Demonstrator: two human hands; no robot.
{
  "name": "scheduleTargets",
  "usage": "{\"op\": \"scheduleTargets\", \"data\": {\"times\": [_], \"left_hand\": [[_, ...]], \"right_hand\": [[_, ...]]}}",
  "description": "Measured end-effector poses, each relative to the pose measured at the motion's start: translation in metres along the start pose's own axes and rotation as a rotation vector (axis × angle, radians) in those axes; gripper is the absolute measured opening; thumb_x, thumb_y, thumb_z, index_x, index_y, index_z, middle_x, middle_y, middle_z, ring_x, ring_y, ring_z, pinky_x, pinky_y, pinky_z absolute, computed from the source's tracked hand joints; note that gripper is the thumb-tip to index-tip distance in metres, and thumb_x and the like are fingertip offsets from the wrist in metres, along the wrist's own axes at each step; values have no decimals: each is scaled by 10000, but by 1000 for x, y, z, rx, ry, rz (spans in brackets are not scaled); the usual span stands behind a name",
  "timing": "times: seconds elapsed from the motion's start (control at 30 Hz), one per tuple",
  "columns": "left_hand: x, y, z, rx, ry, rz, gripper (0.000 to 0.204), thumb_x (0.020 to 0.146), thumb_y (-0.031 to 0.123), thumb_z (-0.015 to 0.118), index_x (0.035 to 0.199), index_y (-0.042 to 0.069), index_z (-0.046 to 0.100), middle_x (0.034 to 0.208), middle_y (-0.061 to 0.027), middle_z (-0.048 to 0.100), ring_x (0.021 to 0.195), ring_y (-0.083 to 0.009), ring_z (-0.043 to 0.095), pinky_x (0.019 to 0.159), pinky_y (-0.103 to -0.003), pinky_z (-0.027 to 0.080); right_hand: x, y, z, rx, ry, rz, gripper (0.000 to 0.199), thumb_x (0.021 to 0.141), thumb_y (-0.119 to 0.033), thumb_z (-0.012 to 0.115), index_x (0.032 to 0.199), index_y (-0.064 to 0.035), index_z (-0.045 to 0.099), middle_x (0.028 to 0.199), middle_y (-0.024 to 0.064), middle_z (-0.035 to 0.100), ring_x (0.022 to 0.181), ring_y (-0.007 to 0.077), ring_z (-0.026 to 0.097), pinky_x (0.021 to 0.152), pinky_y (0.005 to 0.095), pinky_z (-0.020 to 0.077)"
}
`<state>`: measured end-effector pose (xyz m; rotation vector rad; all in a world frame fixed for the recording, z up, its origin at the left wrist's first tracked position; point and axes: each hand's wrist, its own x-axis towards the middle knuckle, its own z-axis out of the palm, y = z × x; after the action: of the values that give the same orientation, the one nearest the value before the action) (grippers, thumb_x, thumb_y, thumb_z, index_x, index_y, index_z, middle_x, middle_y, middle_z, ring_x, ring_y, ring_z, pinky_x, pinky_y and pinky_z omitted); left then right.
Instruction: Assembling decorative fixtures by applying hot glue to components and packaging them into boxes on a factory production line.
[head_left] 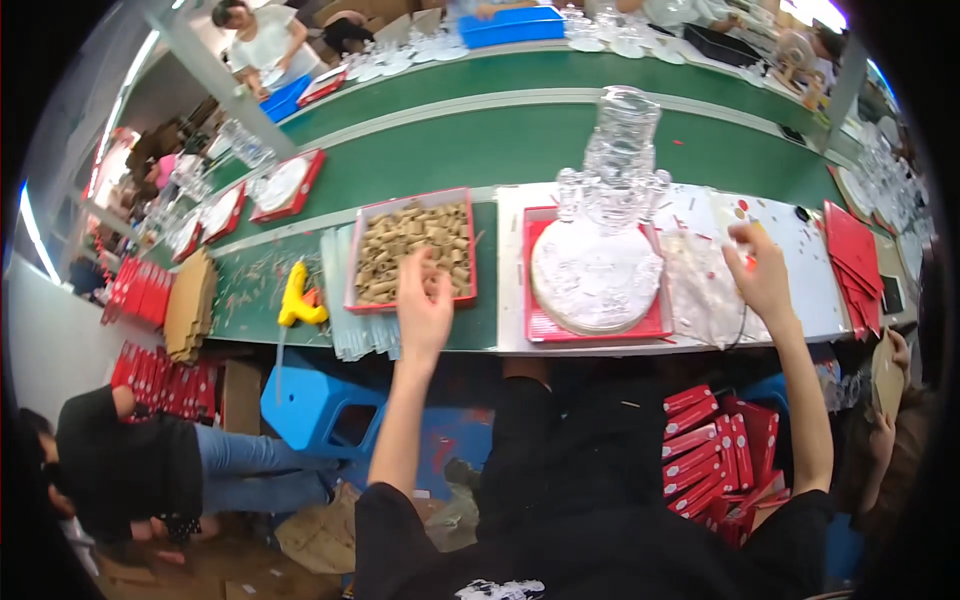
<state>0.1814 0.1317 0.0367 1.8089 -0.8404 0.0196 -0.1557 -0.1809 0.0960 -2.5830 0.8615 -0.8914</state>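
Observation:
My left hand [424, 305] reaches into a red-rimmed tray [352, 272] full of small tan paper tubes [405, 240], fingers spread over them. My right hand [760, 272] hovers over clear plastic bags [700, 290] on a white sheet, fingers curled around something small that I cannot make out. Between the hands sits a red box lid [545, 325] holding a round clear glass plate [595, 275], with a tall stack of clear glass pieces [620, 150] behind it.
A yellow glue gun [297, 298] and clear glue sticks [345, 300] lie left of the tray. Red flat boxes [852, 250] stand at the right, more [715, 450] by my lap. A green conveyor belt [480, 140] runs behind. Other people work around; one crouches at lower left [150, 460].

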Motion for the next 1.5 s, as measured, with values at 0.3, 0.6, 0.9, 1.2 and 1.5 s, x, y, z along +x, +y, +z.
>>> {"op": "scheduleTargets", "data": {"times": [0.3, 0.6, 0.9, 1.2, 1.5], "left_hand": [[82, -58, -7, 693, -223, 194, 248, 776, 88, 660, 1013, 22, 634, 881, -169, 662, 858, -316, 637, 750, -381, 500], [4, 19, -36, -115, -162, -107, 152, 911, 85, 584, 999, -35, 616, 834, -49, 642, 763, -107, 617, 682, -238, 507], [-116, 73, 13, -526, -162, -190, 225, 836, -120, 568, 1047, -39, 575, 1088, -97, 568, 920, -161, 614, 830, -276, 512], [-133, 95, 36, -718, -72, -259, 235, 867, -9, 606, 1095, -48, 564, 1020, -121, 629, 856, -159, 622, 805, -285, 513], [-144, 115, 18, -582, -79, -229, 257, 916, 213, 603, 1031, -17, 607, 893, -85, 646, 772, -153, 639, 721, -283, 525]], "right_hand": [[-63, 86, 14, -415, -157, 521, 522, 778, -539, 634, 704, -23, 611, 670, 141, 633, 656, 304, 633, 583, 380, 487], [-48, 138, 9, 24, -171, 958, 581, 769, -592, 617, 675, -19, 597, 518, 65, 548, 426, 158, 563, 477, 319, 482], [-59, 140, -7, 1274, 25, 1146, 312, 845, -338, 589, 970, -55, 545, 848, 54, 616, 786, 172, 654, 631, 268, 531], [-71, -4, -32, 1362, -45, 516, 489, 874, -176, 534, 1320, -57, 373, 1361, 256, 424, 1050, 279, 624, 781, 290, 524], [-121, -39, 2, 1165, -210, 401, 409, 824, -152, 673, 1171, -43, 487, 1115, 151, 589, 1133, 331, 551, 973, 419, 445]]}}
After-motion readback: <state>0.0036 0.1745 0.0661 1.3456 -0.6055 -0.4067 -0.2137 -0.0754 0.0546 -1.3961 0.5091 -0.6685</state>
